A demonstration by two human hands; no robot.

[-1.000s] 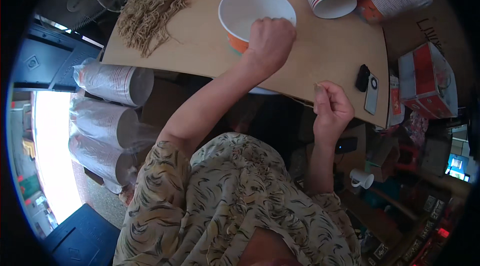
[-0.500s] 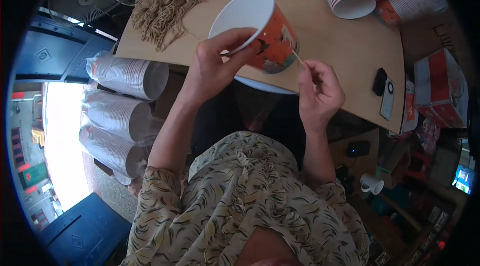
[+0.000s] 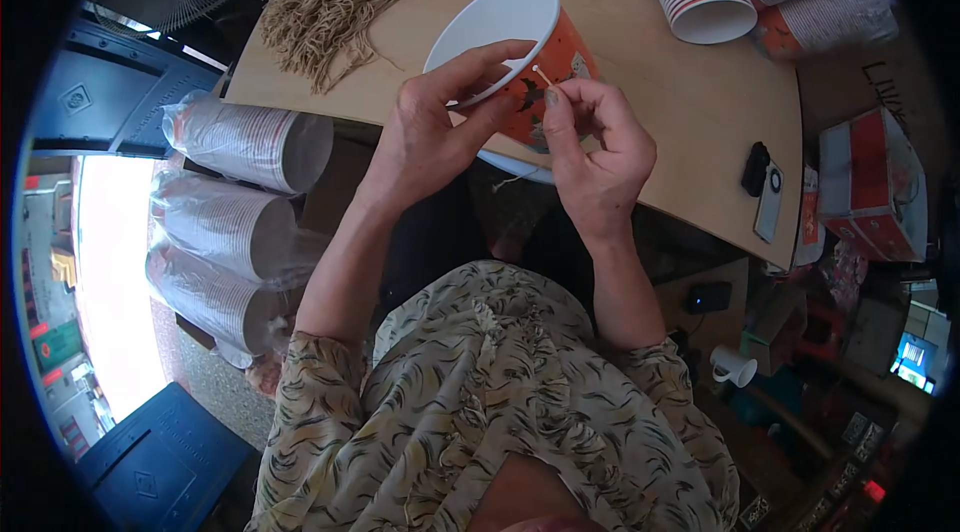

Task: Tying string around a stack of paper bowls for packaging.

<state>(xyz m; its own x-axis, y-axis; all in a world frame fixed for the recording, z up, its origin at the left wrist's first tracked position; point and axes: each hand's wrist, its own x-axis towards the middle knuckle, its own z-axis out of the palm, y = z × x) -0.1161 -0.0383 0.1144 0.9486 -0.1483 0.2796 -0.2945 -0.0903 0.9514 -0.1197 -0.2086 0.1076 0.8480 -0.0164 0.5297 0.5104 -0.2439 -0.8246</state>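
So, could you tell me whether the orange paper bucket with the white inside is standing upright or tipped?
Tipped. The orange paper bucket is held off the wooden table, mouth angled up-left, showing an empty white inside.

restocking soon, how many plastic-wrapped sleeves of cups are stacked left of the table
3. Top sleeve lies just below the table edge, the middle sleeve under it, the bottom sleeve lowest, by the person's left elbow. More may be hidden beneath the table.
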